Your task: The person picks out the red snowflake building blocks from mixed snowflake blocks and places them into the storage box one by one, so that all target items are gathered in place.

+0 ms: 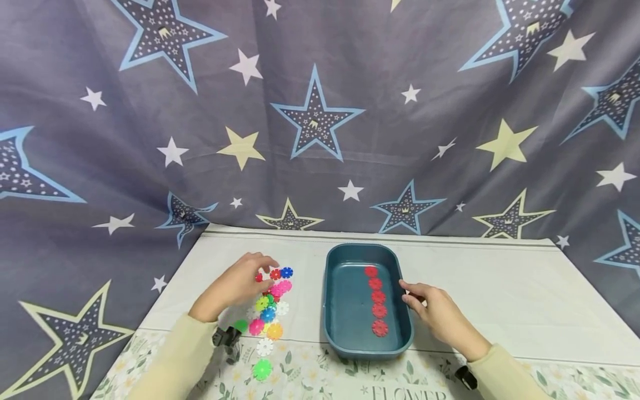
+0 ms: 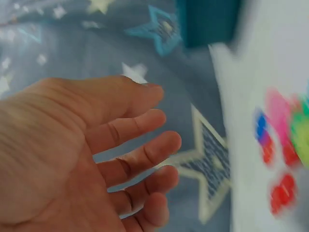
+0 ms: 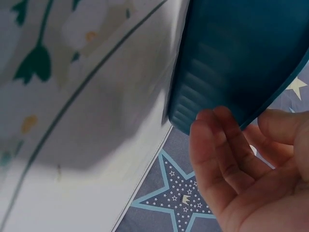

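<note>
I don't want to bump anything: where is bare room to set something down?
Bare table lies right of the right hand, towards the table's right edge. A narrower strip runs between the loose discs and the tub. Inside the tub, the floor left of the row of red discs is free. It is crowded around the left hand.

A creased grey cloth (image 1: 350, 33), printed with white, yellow and blue-edged stars (image 1: 506, 144), hangs behind and to both sides of the worktop (image 1: 500, 294); this is white towards the back; nearer, it bears leafy floral patterning (image 1: 590, 383) and "FLOWER" lettering (image 1: 407, 393).
</note>
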Available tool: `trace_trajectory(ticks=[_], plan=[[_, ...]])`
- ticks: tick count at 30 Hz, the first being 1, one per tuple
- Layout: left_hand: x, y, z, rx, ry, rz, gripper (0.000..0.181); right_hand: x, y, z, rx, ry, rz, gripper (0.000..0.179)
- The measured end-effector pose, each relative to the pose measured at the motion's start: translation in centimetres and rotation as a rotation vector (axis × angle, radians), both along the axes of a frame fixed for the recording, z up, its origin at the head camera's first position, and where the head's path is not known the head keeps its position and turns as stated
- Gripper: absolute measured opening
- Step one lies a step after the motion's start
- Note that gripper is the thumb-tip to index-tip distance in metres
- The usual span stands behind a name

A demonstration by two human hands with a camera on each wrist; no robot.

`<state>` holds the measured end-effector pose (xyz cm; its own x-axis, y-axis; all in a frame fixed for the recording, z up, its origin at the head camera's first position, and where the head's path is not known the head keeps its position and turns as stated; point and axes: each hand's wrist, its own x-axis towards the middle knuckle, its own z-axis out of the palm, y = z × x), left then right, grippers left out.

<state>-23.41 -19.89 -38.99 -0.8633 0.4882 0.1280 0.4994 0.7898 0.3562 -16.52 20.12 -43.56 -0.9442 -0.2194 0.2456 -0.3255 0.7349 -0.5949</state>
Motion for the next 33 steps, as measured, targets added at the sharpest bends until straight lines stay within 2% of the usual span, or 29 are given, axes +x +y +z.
trace_trajectory(ticks=[6, 11, 13, 18, 26, 29, 33], plan=[[-1.2, -3.6, -2.7, -0.033, -0.132, 0.081, 0.036, 0.0, 0.1, -0.1, 0.002, 0.014, -0.002, 0.034], [-2.2, -4.6, -4.5, -0.05, -0.158, 0.155, 0.042, -0.1, 0.2, -0.1, 0.001, 0.019, -0.002, 0.034], [-2.6, -4.7, -4.9, -0.059, -0.158, 0.163, 0.042, -0.1, 0.1, -0.1, -0.001, 0.014, -0.002, 0.034], [-3.7, -4.4, -5.5, -0.067, -0.167, 0.196, 0.039, -0.1, 0.0, -0.1, -0.002, 0.0, 0.004, 0.034], [-4.9, -3.9, -5.8, -0.089, -0.222, 0.273, 0.019, -0.1, 0.0, -0.1, -0.001, 0.003, 0.005, 0.034], [-5.1, -3.9, -5.8, -0.085, -0.243, 0.264, 0.021, -0.1, 0.0, -0.1, 0.001, 0.008, 0.009, 0.034], [-5.1, -4.0, -5.8, -0.032, -0.248, 0.235, 0.022, -0.1, 0.1, -0.1, 0.0, 0.01, 0.009, 0.034]])
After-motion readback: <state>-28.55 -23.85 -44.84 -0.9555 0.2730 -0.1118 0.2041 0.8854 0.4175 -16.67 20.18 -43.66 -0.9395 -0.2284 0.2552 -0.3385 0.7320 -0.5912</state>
